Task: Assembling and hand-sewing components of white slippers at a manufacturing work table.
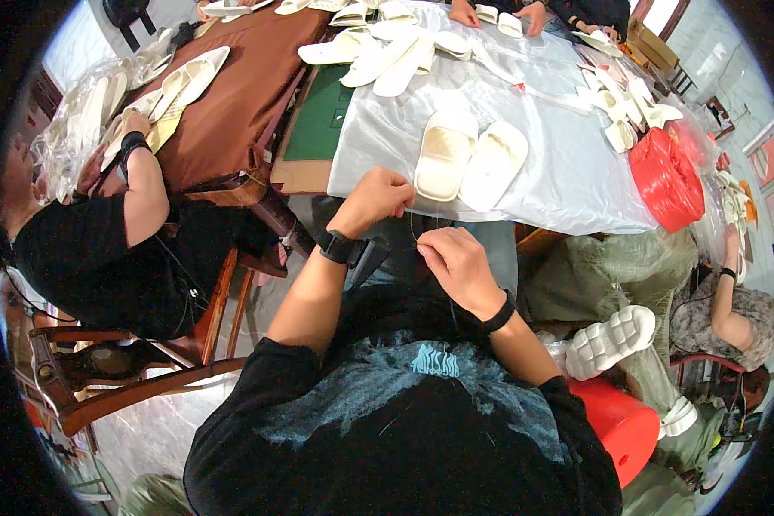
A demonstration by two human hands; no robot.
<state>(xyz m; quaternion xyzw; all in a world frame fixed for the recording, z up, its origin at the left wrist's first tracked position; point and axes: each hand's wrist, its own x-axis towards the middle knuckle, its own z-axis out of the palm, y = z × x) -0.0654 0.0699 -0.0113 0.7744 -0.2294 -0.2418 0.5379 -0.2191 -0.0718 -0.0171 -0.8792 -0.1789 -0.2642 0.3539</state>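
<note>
My left hand (375,203) is closed in a pinch just off the near edge of the table. Lower and to its right, my right hand (461,268) pinches too. A thin strand (412,225), like thread, curves between the fingertips of both hands; its ends are hidden. Just beyond my hands, two cream slippers lie side by side on the plastic-covered table. The left slipper (445,156) shows its hollow footbed, while the right slipper (494,167) shows a flat, pale face. Neither hand touches them.
Clear plastic sheeting (378,142) covers the table, with several pale slippers (396,53) piled farther back. A red plastic bundle (665,179) sits at the right edge. Co-workers sit left and right; another person's hands (466,14) work across the table. A red stool (619,426) stands at lower right.
</note>
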